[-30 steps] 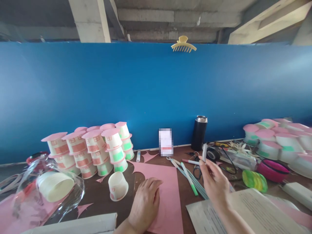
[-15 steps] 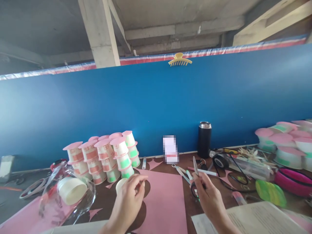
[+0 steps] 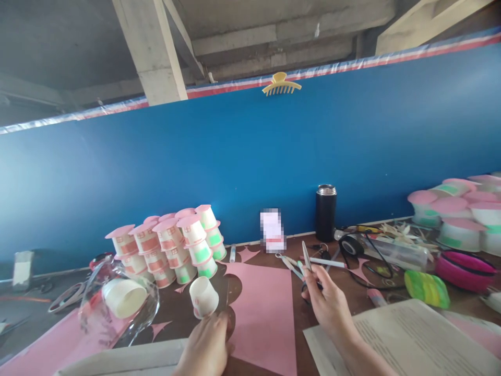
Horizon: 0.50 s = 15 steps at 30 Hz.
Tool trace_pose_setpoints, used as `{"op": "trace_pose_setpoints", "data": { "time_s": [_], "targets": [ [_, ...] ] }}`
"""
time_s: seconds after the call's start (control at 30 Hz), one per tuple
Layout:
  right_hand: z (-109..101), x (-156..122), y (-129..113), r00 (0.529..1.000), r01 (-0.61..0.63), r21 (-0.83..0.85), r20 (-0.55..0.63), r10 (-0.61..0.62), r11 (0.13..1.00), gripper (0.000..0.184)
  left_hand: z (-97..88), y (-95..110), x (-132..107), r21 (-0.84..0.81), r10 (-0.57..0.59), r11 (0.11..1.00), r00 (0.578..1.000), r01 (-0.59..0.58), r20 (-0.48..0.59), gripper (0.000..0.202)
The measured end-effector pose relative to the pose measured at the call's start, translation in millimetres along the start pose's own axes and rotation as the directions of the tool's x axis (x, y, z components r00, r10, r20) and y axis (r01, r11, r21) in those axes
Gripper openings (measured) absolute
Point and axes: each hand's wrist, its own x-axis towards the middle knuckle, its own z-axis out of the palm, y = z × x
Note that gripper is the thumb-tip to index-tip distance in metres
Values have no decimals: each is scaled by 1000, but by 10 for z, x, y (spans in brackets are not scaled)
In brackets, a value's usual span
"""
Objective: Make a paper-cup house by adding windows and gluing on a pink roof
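My right hand (image 3: 329,305) is closed round a pair of scissors (image 3: 306,257), whose shut blades point up over the brown table. My left hand (image 3: 205,345) sits low at the near edge with its fingers curled. It is at the left edge of a pink paper sheet (image 3: 266,308), just below a single white paper cup (image 3: 203,296) standing upside down. What the left fingers grip, if anything, is hidden.
Decorated pink-topped cups (image 3: 172,244) are stacked at back left, with more (image 3: 457,209) at far right. A clear bag of white cups (image 3: 121,302) lies left. Also here: a black flask (image 3: 325,211), a tape roll (image 3: 348,244), pens, an open book (image 3: 403,334), a pink bowl (image 3: 464,263) and a blue partition (image 3: 235,156).
My left hand rose off the pink sheet, reached to the lone cup, then drew back toward me. My right hand came closer with the scissors. The view tilted up.
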Motion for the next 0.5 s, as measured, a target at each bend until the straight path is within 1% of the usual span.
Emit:
{"op": "trace_pose_setpoints", "data": {
  "time_s": [0.1, 0.2, 0.3, 0.37, 0.43, 0.5],
  "targets": [
    [-21, 20, 15, 1000, -10, 30, -2, 11, 999, 35, -4, -12, 43, -64, -2, 998, 1000, 3, 11, 19],
    [-27, 27, 11, 1000, -14, 68, -21, 15, 998, 38, 58, -66, 119, -143, -35, 989, 999, 37, 18, 16],
    [-13, 29, -12, 1000, 4, 109, -24, -1, 994, 39, 112, -107, 210, -278, -41, 959, 999, 48, 32, 12],
    [2, 39, -24, 1000, 11, 133, -28, -7, 991, 41, 105, -107, 257, -388, -4, 922, 1000, 12, 23, 10],
    [13, 59, -27, 999, 11, 148, -46, -4, 989, 44, 70, -89, 283, -495, 52, 868, 999, -38, 15, 9],
    [13, 82, -24, 997, 15, 145, -77, -4, 989, 44, 35, -65, 289, -584, 99, 809, 995, -69, 20, 10]
  ]
}}
